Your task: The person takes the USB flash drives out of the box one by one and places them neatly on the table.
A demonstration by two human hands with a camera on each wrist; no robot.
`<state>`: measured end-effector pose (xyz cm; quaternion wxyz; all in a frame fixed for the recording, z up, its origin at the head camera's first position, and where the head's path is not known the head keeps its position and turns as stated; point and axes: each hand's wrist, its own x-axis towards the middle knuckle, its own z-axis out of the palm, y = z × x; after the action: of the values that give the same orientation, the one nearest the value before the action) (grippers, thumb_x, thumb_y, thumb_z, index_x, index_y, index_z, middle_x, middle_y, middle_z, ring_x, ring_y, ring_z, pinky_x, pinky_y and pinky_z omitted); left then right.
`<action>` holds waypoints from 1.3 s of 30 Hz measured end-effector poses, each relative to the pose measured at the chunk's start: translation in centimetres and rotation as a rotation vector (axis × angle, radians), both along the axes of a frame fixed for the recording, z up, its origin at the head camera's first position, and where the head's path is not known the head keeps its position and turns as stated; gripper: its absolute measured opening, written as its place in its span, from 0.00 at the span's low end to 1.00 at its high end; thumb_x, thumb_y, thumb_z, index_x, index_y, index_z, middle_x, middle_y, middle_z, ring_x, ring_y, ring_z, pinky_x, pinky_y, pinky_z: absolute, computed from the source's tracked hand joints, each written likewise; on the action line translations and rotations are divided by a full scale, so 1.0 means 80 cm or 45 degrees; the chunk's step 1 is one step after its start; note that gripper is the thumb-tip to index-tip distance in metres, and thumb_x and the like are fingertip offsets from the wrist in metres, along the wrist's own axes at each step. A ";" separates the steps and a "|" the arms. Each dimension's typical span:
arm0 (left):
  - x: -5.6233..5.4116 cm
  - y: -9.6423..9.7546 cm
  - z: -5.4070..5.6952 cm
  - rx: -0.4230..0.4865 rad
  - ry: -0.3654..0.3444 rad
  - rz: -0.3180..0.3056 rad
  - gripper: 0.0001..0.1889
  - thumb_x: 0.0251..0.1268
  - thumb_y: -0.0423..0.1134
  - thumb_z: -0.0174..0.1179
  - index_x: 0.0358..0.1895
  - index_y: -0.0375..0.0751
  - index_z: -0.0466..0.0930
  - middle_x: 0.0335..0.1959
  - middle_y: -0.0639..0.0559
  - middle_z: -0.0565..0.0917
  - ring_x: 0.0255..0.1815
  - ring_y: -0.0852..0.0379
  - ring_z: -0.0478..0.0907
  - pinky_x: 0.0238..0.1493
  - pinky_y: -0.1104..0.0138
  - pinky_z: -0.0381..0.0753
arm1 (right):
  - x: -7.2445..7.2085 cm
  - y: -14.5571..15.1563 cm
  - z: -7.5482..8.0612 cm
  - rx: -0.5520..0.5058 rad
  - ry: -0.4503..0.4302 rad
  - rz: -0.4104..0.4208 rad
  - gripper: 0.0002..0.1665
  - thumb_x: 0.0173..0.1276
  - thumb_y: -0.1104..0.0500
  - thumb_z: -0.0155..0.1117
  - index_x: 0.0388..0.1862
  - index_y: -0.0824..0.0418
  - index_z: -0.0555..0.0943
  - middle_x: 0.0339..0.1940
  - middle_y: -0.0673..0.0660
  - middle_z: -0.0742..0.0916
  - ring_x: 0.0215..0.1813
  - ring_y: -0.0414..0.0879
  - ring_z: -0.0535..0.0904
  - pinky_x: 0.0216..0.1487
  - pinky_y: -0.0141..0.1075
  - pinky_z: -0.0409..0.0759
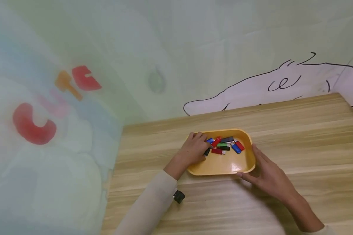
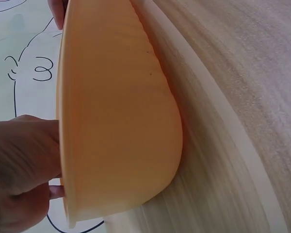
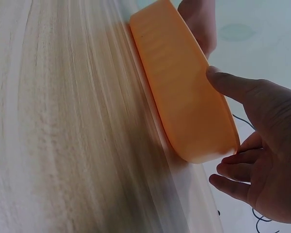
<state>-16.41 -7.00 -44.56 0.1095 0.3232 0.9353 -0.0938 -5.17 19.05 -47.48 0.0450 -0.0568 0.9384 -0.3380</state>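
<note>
A shallow orange-yellow plastic basin point(image 1: 219, 166) with rounded corners stands on the wooden table, several USB sticks inside it. Among them are a dark red stick point(image 1: 216, 151), a black one point(image 1: 223, 148) and a blue one point(image 1: 236, 148). My left hand point(image 1: 192, 148) reaches over the basin's left end, bent fingers down among the sticks; a black stick point(image 1: 207, 151) lies by its fingertips, which are partly hidden. The basin wall hides them in the left wrist view too. My right hand point(image 3: 274, 141) holds the basin's right end, thumb at the near rim, fingers round the end.
The wood-grain table point(image 1: 297, 137) extends on both sides of the basin, and its back edge meets a pale cloth point(image 1: 223, 49) with line drawings. Coloured shapes mark the left backdrop point(image 1: 76, 147). A small black object point(image 1: 179, 196) shows beside the left sleeve.
</note>
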 end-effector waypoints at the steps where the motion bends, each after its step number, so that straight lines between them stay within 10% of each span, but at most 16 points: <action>1: -0.001 0.000 0.000 -0.002 -0.006 0.004 0.25 0.65 0.55 0.75 0.63 0.54 0.87 0.66 0.53 0.80 0.67 0.52 0.70 0.69 0.56 0.67 | 0.000 0.000 0.000 -0.002 0.002 -0.002 0.74 0.61 0.30 0.77 0.88 0.65 0.48 0.84 0.72 0.63 0.79 0.77 0.65 0.71 0.72 0.69; 23: -0.001 -0.021 0.023 0.075 0.019 0.008 0.31 0.63 0.62 0.74 0.63 0.47 0.85 0.62 0.53 0.82 0.63 0.53 0.73 0.68 0.57 0.68 | -0.006 -0.008 -0.002 -0.114 -0.003 -0.018 0.73 0.62 0.36 0.80 0.89 0.63 0.46 0.83 0.73 0.67 0.66 0.68 0.82 0.70 0.68 0.73; 39: 0.041 -0.055 0.064 0.271 0.024 0.088 0.27 0.61 0.58 0.77 0.57 0.46 0.87 0.55 0.52 0.88 0.62 0.51 0.81 0.71 0.54 0.70 | -0.012 -0.007 0.000 -0.144 -0.014 -0.004 0.72 0.64 0.35 0.78 0.89 0.64 0.45 0.84 0.72 0.64 0.67 0.70 0.81 0.72 0.68 0.71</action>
<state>-13.17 -11.44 -39.47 0.0690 0.2997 0.9515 0.0070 -6.09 18.47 -47.52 0.0463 -0.0557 0.9175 -0.3910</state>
